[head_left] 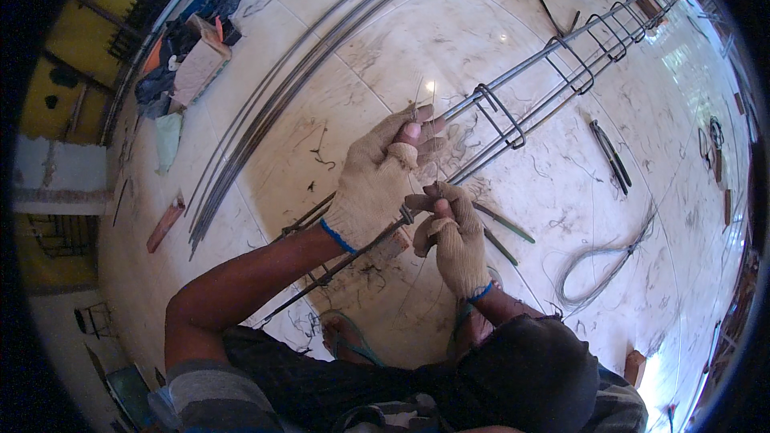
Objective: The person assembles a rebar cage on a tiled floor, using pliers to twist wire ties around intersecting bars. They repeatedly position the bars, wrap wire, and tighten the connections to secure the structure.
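My left hand (377,176), in a cream knitted glove with bare fingertips, is closed in a pinch above a long steel rebar cage (549,72). A thin tie wire (419,90) sticks up from between its thumb and fingers. My right hand (455,240), gloved alike, is lower and to the right. Its thumb and fingers pinch thin wire close to the cage's near bar. Rectangular stirrups (499,115) stand around the long bars, which run from lower left to far right. Green-handled pliers (509,226) lie beside my right hand, their head hidden.
Several long steel rods (255,128) lie curving along the left. On the right are black-handled pliers (611,156) and a looped bundle of wire (589,293). A wood block (166,224) and a heap of bags (156,90) sit left. Wire scraps litter the tiles.
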`<state>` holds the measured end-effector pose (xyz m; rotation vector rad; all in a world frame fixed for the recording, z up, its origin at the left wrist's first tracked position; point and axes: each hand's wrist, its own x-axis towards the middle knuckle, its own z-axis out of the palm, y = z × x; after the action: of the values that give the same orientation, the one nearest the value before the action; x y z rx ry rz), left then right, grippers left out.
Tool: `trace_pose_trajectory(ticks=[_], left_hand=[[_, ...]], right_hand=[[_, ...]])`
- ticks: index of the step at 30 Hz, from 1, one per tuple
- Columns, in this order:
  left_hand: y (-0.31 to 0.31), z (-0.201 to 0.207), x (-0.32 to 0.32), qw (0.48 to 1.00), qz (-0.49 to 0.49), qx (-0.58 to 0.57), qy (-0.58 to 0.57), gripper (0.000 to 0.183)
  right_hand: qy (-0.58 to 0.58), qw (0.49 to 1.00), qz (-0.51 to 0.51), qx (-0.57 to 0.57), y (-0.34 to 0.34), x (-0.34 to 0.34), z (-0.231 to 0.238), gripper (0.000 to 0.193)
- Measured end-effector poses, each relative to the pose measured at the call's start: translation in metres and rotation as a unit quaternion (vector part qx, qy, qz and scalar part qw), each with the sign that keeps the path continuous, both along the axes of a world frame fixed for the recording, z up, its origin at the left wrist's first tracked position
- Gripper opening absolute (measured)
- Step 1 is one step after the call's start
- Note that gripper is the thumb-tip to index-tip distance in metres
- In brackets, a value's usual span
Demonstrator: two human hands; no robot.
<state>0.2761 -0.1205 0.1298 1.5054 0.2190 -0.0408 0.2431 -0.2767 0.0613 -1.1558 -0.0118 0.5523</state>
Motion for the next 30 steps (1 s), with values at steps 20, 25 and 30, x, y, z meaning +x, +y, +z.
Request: trace_pose_trajectory(ticks=[20,25,30], left_hand=[[0.000,0.015,0.010,0.996,0.018,-0.092,-0.011,0.046],[0.004,0.011,0.009,0.999,0.016,0.022,-0.042,0.056],[0.008,0.008,0.009,0.988,-0.005,0.117,-0.099,0.060]], right_hand=[[-0.048,0.997,0.020,-0.056,0.000,0.000,-0.004,0.030],[-0.012,0.997,0.036,-0.068,-0.003,-0.001,0.001,0.029],[0.017,0.998,0.041,-0.049,-0.003,-0.002,0.004,0.032]])
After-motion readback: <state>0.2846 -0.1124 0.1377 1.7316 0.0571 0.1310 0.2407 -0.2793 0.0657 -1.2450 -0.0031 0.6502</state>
